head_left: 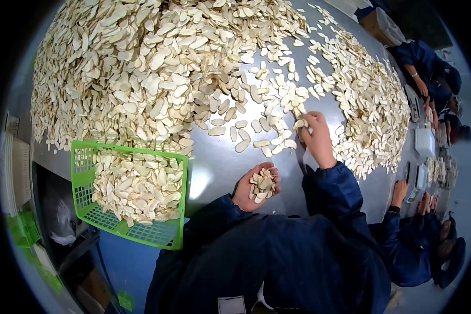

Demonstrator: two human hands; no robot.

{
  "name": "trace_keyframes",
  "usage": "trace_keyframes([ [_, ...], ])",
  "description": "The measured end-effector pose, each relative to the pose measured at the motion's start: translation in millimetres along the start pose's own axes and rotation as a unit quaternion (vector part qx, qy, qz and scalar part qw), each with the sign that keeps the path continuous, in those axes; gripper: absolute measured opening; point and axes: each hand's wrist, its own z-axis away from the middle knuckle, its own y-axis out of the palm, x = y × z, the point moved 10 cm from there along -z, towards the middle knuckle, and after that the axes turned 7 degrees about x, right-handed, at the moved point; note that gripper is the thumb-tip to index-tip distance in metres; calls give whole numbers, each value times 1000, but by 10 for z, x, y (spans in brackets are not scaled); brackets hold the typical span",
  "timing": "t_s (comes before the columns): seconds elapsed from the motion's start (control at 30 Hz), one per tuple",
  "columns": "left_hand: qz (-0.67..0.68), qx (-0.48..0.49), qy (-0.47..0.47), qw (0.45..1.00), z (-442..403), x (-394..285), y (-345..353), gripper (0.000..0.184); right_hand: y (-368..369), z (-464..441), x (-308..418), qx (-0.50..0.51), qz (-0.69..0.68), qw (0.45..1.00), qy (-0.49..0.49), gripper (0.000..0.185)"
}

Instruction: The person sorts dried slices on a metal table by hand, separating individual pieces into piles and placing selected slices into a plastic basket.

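Observation:
My left hand (244,192) is cupped palm up near the front edge of the table, with a small heap of pale, flat, oval dried slices (262,184) in it. Further forward and to the right, my right hand (318,137) pinches a pale slice (300,124) between thumb and fingers, just above the metal table. Loose slices (269,125) lie scattered to the left of that hand. A big mound of slices (157,57) covers the back left, and a lower pile (371,104) spreads along the right.
A green plastic basket (184,209) holding many slices stands at the table's left front edge. Other people in dark blue clothes (411,251) work on the right, near scales and a white container (425,142). Stacked trays (17,167) stand at far left.

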Motion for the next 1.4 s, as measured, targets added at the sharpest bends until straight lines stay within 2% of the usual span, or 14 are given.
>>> trace_keyframes([
  [0.1, -14, 0, 5, 1000, -19, -24, -16, 34, -161, -13, 73, -59, 62, 996, -18, 24],
  [0.23, -21, -5, 17, 1000, -54, -51, -22, 35, 173, -82, 263, 26, -3, 1000, 16, 19],
  [0.4, -20, 12, 26, 999, -53, -93, -68, 36, 394, -143, 383, 28, 8, 999, -23, 16],
  [0.5, -37, -7, 41, 998, -27, -120, -111, 37, 350, -35, 294, 92, -155, 983, 28, 16],
  [0.57, -46, -10, 43, 998, -53, -113, 12, 39, 398, 158, 437, 218, -300, 928, 31, 14],
  [0.63, -55, -44, 43, 997, -53, -108, -9, 39, 317, 231, 453, 228, -348, 909, 40, 14],
  [0.73, -23, -13, 24, 999, -44, -66, -22, 37, 76, 73, 0, 90, -198, 972, 94, 16],
  [0.87, -28, -22, 35, 999, -34, -98, -107, 35, 178, -66, -122, 48, -123, 989, 74, 16],
  [0.97, -34, -41, 41, 998, -34, -104, -107, 34, 368, -172, 106, 93, -75, 992, 41, 17],
  [1.0, -37, -48, 43, 997, -30, -114, -108, 33, 482, -185, 81, 128, -201, 970, 55, 18],
  [1.1, -51, -17, 43, 998, -41, -116, -61, 33, 361, -218, 59, 63, -308, 947, 60, 19],
  [1.23, -42, -4, 22, 999, -41, -60, -13, 32, 316, -57, 80, 115, -143, 982, 48, 15],
  [1.27, -46, 4, 11, 999, -44, -39, 5, 32, 316, 9, 163, 109, -108, 988, -17, 11],
  [1.4, -60, -5, -13, 998, -41, 14, 4, 33, 359, 250, 238, 134, -80, 988, 4, 11],
])
